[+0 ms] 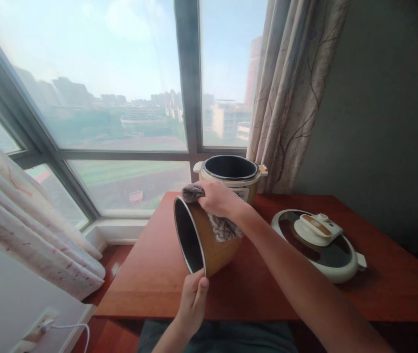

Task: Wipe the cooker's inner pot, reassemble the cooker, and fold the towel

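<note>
- An inner pot is held tilted on its side above the red-brown counter, its dark mouth turned to the left and towards the wearer.
- The left hand is closed on the pot's lower rim, thumb on the outer wall and fingers apparently hooked inside; the pot's weight is carried here.
- The right hand is closed over a grey cloth, which is pressed against the pot's upper outer wall and hangs down its side.
- The cooker base is seen open just behind the pot, near the window; its lid lies flat on the counter well to the right, handle up.
- Judgement: outer-wall wiping is in hand. It is best done with the rim grip kept firm, so that the pot does not roll under the cloth's pressure.
- Judgement: the pot should be turned in small steps by the left hand so that each band of the wall is brought under the cloth, with none missed.
- Judgement: the loose cloth tail should be gathered in, and the pot kept over the counter, clear of the cooker base behind.
- The underside of the pot is not visible; its condition cannot be told.
</note>
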### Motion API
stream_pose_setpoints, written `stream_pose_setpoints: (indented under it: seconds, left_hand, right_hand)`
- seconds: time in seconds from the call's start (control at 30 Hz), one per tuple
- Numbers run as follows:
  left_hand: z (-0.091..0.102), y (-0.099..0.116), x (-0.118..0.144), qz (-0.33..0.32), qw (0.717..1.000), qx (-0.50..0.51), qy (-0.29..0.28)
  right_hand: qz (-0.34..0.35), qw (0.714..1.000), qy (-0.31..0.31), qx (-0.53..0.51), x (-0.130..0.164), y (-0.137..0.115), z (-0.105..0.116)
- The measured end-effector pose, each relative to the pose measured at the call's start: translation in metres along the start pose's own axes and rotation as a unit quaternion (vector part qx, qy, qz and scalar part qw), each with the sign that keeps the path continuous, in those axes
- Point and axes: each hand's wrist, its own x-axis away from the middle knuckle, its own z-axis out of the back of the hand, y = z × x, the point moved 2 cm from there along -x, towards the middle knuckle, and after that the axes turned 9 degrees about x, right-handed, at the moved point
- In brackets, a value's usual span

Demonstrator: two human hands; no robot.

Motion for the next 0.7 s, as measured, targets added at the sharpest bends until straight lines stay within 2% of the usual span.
stream_pose_setpoints:
  seconds: [0.07, 0.13, 0.23, 0.33, 0.4, 0.47, 0.57, 0.7]
  left_hand:
    - [0.001, -0.002, 0.004, -0.009, 1.0, -0.013, -0.009]
    - [0.003, -0.005, 0.007, -0.016, 1.0, -0.027, 0.005]
    - [0.006, -0.009, 0.01, -0.011, 0.999, -0.035, 0.028]
    - [0.006, -0.009, 0.009, -0.011, 0.998, -0.03, 0.047]
    - [0.005, -0.006, 0.004, -0.003, 0.997, -0.021, 0.075]
    - [0.003, 0.0, -0.004, 0.016, 0.996, 0.003, 0.089]
    - [-0.001, 0.012, -0.017, 0.05, 0.995, 0.057, 0.071]
    - [-0.005, 0.022, -0.03, 0.086, 0.987, 0.125, 0.057]
  right_hand:
    - [-0.004, 0.998, -0.062, 0.032, -0.02, -0.001, 0.001]
    - [-0.024, 0.994, -0.09, 0.055, -0.035, -0.004, 0.0]
    - [-0.072, 0.99, -0.088, 0.089, -0.043, -0.012, -0.003]
    - [-0.086, 0.987, -0.085, 0.108, -0.033, -0.02, -0.005]
    - [-0.059, 0.992, -0.054, 0.098, -0.02, -0.022, -0.005]
    - [-0.011, 0.997, 0.009, 0.079, -0.004, -0.023, -0.006]
    - [0.038, 0.993, 0.099, 0.048, 0.022, -0.022, -0.012]
    - [0.039, 0.987, 0.155, 0.021, 0.057, -0.023, -0.031]
